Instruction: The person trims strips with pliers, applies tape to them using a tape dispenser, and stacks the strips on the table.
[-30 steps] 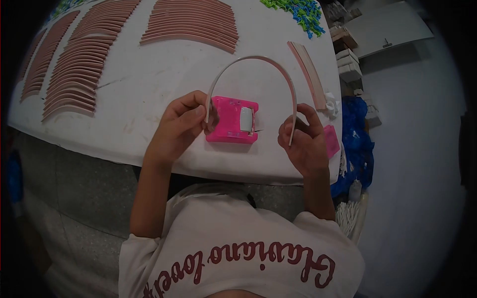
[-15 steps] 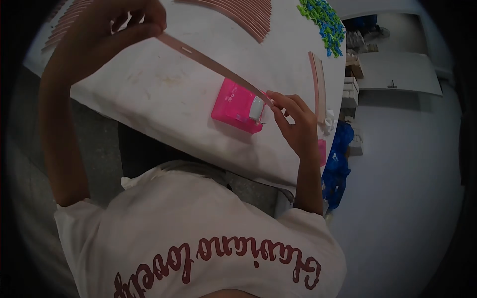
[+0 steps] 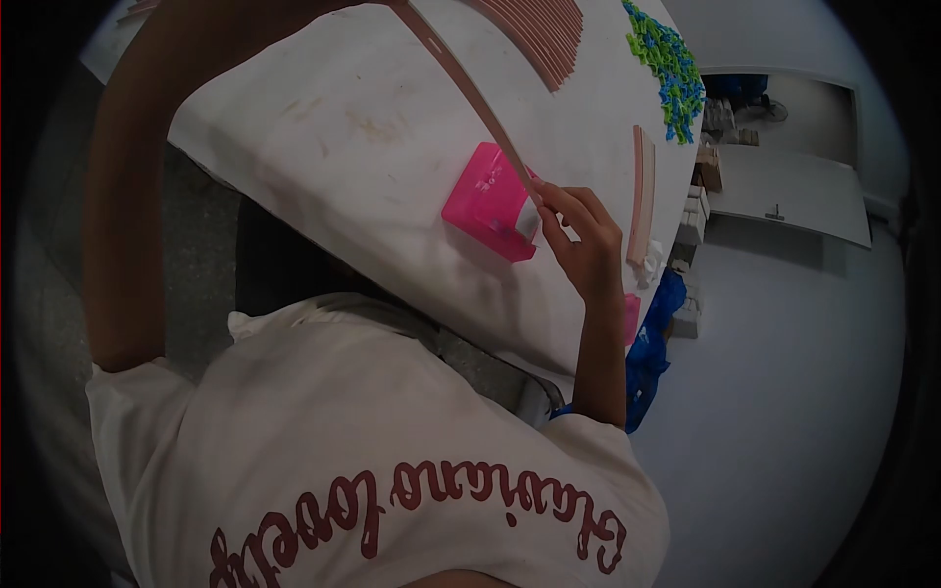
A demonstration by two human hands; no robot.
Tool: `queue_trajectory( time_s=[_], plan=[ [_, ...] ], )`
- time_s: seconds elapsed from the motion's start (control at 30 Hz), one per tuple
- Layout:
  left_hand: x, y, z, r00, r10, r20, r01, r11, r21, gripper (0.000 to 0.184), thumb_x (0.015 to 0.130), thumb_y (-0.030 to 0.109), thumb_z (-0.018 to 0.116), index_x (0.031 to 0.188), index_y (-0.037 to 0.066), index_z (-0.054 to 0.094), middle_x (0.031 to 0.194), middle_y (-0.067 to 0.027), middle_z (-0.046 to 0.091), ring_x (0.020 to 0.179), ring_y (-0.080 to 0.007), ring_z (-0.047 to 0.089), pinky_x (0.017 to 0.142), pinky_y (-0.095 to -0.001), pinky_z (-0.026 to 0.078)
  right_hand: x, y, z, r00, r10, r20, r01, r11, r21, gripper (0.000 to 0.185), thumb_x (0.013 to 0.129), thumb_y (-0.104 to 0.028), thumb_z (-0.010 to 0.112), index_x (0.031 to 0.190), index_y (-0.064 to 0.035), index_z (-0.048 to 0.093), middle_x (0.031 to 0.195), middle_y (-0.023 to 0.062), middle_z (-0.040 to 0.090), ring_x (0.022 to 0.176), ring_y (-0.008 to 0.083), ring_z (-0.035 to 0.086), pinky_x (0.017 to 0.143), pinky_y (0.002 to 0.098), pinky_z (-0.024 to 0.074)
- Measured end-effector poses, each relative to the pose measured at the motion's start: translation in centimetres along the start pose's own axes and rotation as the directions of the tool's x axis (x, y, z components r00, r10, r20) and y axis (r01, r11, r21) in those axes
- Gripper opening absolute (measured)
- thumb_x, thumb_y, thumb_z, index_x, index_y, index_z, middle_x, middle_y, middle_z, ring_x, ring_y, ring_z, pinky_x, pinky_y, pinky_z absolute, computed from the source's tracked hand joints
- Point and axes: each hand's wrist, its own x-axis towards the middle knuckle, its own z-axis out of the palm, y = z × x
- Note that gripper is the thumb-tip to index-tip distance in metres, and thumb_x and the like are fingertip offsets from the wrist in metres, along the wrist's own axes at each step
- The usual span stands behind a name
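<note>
A long, thin pinkish-brown strip (image 3: 461,83) with a small slot near its far end stretches slantwise over the table. My right hand (image 3: 585,235) pinches its near end between thumb and fingers, just beside a bright pink tape dispenser (image 3: 477,201). The strip crosses above the dispenser and partly covers it. At the top edge my left hand (image 3: 377,2) is at the strip's far end, mostly cut off by the frame.
Rows of similar strips (image 3: 544,44) lie at the back of the white table (image 3: 323,176). A green and blue pile of small pieces (image 3: 668,73) is at the far right. More strips (image 3: 641,196) lie right of my right hand, near crumpled white scraps (image 3: 651,265).
My left hand has moved up and right, almost out of view, swinging the strip steeper. My right hand keeps its pinch. The view has shifted slightly, so the table things appear further right.
</note>
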Motion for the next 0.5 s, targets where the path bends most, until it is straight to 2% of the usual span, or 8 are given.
queue_trajectory(
  time_s=[0.17, 0.2, 0.23, 0.27, 0.33, 0.43, 0.47, 0.5],
  plan=[
    [-0.1, -0.6, 0.9, 1.0, 0.016, 0.011, -0.017, 0.999, 0.031, 0.005, 0.085, 0.009, 0.07, 0.087, 0.005, 0.068, 0.083, -0.0009, 0.06, 0.073, -0.0106, 0.058, 0.066, -0.0267, 0.048, -0.2, 0.5, 0.3, 1.0, -0.004, 0.004, 0.004, 1.0, -0.003, 0.044, 0.079, 0.007, 0.068, 0.119, -0.0135, 0.068, 0.089, 0.0089, 0.064, 0.078, 0.0193, 0.065, 0.065, 0.0318, 0.0554],
    [1.8, -8.7, 1.3, 1.0, 0.021, 0.014, -0.021, 0.999, 0.037, 0.005, 0.085, 0.009, 0.07, 0.087, 0.005, 0.068, 0.083, -0.001, 0.06, 0.073, -0.0108, 0.058, 0.066, -0.0268, 0.049, -0.3, 0.6, 0.3, 1.0, -0.011, 0.01, 0.011, 1.0, -0.005, 0.044, 0.079, 0.007, 0.068, 0.118, -0.0132, 0.069, 0.089, 0.009, 0.064, 0.078, 0.0195, 0.065, 0.065, 0.0318, 0.0555],
    [-0.1, -0.9, 1.3, 1.0, 0.025, 0.018, -0.026, 0.999, 0.043, 0.005, 0.085, 0.01, 0.07, 0.087, 0.005, 0.069, 0.083, -0.0011, 0.06, 0.073, -0.011, 0.058, 0.066, -0.027, 0.049, -0.3, 0.6, 0.4, 1.0, -0.018, 0.015, 0.018, 1.0, -0.007, 0.043, 0.079, 0.007, 0.068, 0.117, -0.013, 0.069, 0.089, 0.0092, 0.064, 0.078, 0.0196, 0.065, 0.065, 0.0317, 0.0556],
    [3.4, -10.8, 2.1, 0.999, 0.03, 0.022, -0.031, 0.998, 0.049, 0.005, 0.085, 0.01, 0.07, 0.087, 0.005, 0.069, 0.083, -0.0012, 0.06, 0.074, -0.0111, 0.059, 0.066, -0.0272, 0.049, -0.5, 0.7, 0.3, 1.0, -0.015, 0.011, 0.015, 1.0, -0.006, 0.043, 0.079, 0.007, 0.068, 0.117, -0.013, 0.069, 0.089, 0.0092, 0.064, 0.078, 0.0196, 0.065, 0.065, 0.0317, 0.0556],
    [3.1, -9.9, 2.4, 0.999, 0.041, 0.029, -0.042, 0.997, 0.062, 0.006, 0.085, 0.01, 0.07, 0.087, 0.005, 0.069, 0.083, -0.0013, 0.061, 0.074, -0.0115, 0.059, 0.066, -0.0276, 0.05, -0.8, 0.9, 0.0, 0.998, 0.005, 0.055, -0.003, 1.0, -0.025, 0.044, 0.077, 0.007, 0.069, 0.116, -0.0127, 0.069, 0.09, 0.0093, 0.065, 0.079, 0.0203, 0.065, 0.065, 0.0319, 0.0556],
    [12.8, -1.5, 6.5, 0.998, 0.053, 0.04, -0.056, 0.995, 0.081, 0.006, 0.084, 0.01, 0.071, 0.087, 0.005, 0.069, 0.083, -0.0016, 0.061, 0.074, -0.0119, 0.06, 0.066, -0.0281, 0.05, -1.9, 1.4, -0.6, 0.996, 0.012, 0.084, -0.005, 0.997, -0.078, 0.045, 0.076, 0.008, 0.069, 0.116, -0.0131, 0.069, 0.09, 0.0092, 0.065, 0.079, 0.0209, 0.065, 0.065, 0.0321, 0.0554],
    [2.9, 0.7, 3.8, 0.997, 0.056, 0.045, -0.06, 0.994, 0.088, 0.006, 0.084, 0.01, 0.071, 0.087, 0.005, 0.07, 0.083, -0.0017, 0.061, 0.074, -0.0121, 0.06, 0.066, -0.0283, 0.051, -2.4, 1.8, -0.9, 0.997, 0.014, 0.081, -0.008, 0.997, -0.075, 0.045, 0.076, 0.008, 0.069, 0.116, -0.0131, 0.069, 0.09, 0.0092, 0.065, 0.079, 0.0209, 0.065, 0.065, 0.0321, 0.0554],
    [2.9, 0.6, 4.1, 0.997, 0.06, 0.051, -0.065, 0.994, 0.093, 0.006, 0.084, 0.01, 0.071, 0.087, 0.005, 0.07, 0.083, -0.0018, 0.061, 0.075, -0.0123, 0.06, 0.066, -0.0285, 0.051, -3.1, 2.2, -1.4, 0.992, 0.036, 0.12, -0.025, 0.995, -0.099, 0.046, 0.076, 0.008, 0.069, 0.116, -0.0137, 0.069, 0.089, 0.0092, 0.065, 0.078, 0.021, 0.064, 0.065, 0.0323, 0.0552]
  ],
)
